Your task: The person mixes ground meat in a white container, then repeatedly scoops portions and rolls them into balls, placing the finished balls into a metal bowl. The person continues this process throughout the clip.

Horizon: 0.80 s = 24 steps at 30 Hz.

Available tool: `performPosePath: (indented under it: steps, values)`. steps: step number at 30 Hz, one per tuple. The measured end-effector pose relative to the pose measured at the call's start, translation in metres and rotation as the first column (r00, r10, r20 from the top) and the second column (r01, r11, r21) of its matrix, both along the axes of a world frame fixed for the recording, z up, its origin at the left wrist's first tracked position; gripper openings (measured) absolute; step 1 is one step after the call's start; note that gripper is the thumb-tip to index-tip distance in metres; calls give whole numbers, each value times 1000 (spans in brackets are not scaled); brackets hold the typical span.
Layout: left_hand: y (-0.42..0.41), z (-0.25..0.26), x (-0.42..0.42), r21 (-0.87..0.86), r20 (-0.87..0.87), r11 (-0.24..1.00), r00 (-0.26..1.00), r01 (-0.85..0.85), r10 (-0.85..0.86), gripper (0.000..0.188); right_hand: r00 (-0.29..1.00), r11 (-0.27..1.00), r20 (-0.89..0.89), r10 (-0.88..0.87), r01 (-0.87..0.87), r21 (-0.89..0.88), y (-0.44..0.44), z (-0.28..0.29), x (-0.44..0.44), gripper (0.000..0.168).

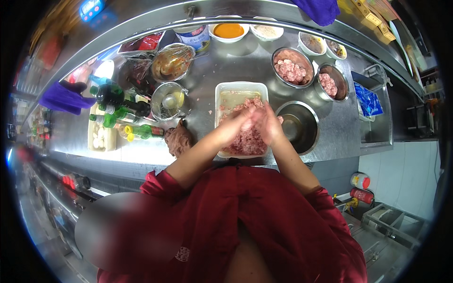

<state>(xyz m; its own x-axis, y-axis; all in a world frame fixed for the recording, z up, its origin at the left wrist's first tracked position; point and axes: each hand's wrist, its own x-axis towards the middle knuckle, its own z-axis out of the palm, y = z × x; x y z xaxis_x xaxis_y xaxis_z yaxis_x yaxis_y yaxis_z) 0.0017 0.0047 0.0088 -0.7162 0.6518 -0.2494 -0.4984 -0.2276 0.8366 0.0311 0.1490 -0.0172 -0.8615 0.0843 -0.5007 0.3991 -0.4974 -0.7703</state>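
Note:
My left hand point(236, 126) and my right hand point(272, 129) come together, palms facing, above a white plastic tray point(241, 85) of raw minced meat point(244, 142). Both are blurred, and whatever lies between the palms is hidden. Loose mince is heaped in the tray's near part, with pale liquid toward its far end. Just right of my right hand stands a steel bowl point(300, 129), dark inside. A bit of pink meat point(280, 119) shows at its left rim. Farther back, two steel bowls hold shaped meatballs point(290, 71) and more meatballs point(328, 85).
Left of the tray lie a brown cloth point(178, 139), several green glass bottles point(109, 120) and film-covered bowls point(173, 62). White bowls, one with orange sauce point(228, 31), line the back under a steel shelf edge. A sink point(376, 131) adjoins at right.

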Motion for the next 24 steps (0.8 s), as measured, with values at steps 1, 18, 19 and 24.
performPosePath:
  steps: [1,18,19,24]
  values:
    - [-1,-1,-1,-81,-87,997,996,-20,13,49,997,989,71,-29,39,-143,-2,0,3,60]
    - [-3,18,-10,-206,395,973,902,-100,177,27,989,989,142,-47,66,-132,1,-24,2,45]
    - [-6,21,-13,-207,400,975,902,-85,164,30,987,990,157,-40,61,-127,1,-25,1,45]
    - [-32,-61,-22,-144,546,952,780,-271,305,30,988,995,121,98,-100,8,-1,-24,-2,54]
